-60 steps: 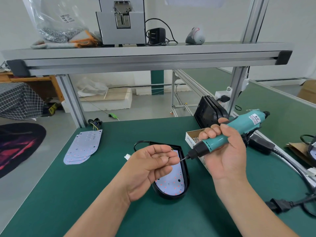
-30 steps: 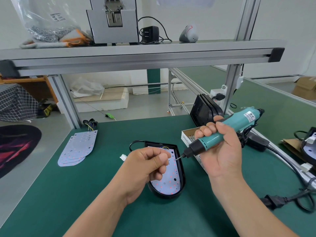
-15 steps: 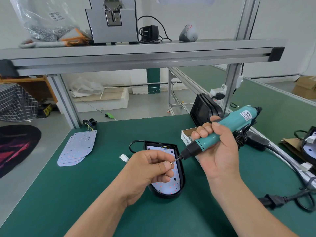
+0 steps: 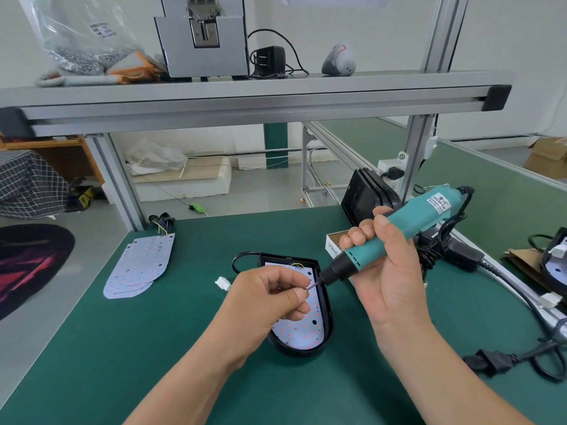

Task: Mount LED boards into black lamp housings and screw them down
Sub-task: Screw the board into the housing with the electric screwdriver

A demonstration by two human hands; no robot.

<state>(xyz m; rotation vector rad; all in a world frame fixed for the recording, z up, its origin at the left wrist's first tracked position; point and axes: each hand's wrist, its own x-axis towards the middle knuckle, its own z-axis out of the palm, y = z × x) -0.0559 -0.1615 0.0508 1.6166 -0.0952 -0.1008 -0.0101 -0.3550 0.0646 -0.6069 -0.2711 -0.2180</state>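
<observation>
Teal electric screwdriver [image 4: 399, 237] with a black nose: right hand [image 4: 386, 271] wrapped round the body, grip clamped on the tool. It slants down to the left, cord end up and to the right.

Metal screw [image 4: 306, 289]: meets the bit tip and is pinched between the thumb and forefinger of the left hand [image 4: 264, 305]. It is mostly hidden by the fingertips and hard to make out. The other fingers curl under the palm.

Black lamp housing [image 4: 328, 326]: lies flat on the green desk [image 4: 153, 348] under the left hand, which hides its left side. LED board [image 4: 303, 329] sits inside, red dots showing.

White connector [image 4: 223, 283]: on the desk just left of the housing.

Cardboard screw box [image 4: 333, 245]: behind the right hand, mostly hidden.

Stack of bare LED boards [image 4: 138, 268]: at the far left of the desk, well apart.

Further black housings [image 4: 368, 194]: stand on edge behind the box.

Black power plug [image 4: 491, 361]: near the right edge.

Both forearms are cut off by the lower frame.
</observation>
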